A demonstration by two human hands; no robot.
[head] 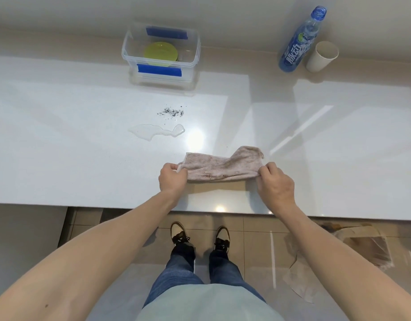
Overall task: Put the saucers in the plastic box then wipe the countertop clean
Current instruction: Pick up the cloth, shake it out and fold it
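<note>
Stained cloth stretched over the worktop
Left hand and right hand each grip pinched on an end of the pinkish cloth; green saucers in far plastic box.

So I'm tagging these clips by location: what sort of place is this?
Probably a home kitchen or pantry: a glossy white countertop against a wall, a clear plastic box holding green saucers, a blue drink bottle beside a paper cup, and beige floor tiles.

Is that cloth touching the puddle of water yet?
Apart. The head view shows the cloth, held at its ends by the left hand and right hand, with bare countertop between it and the puddle.
</note>
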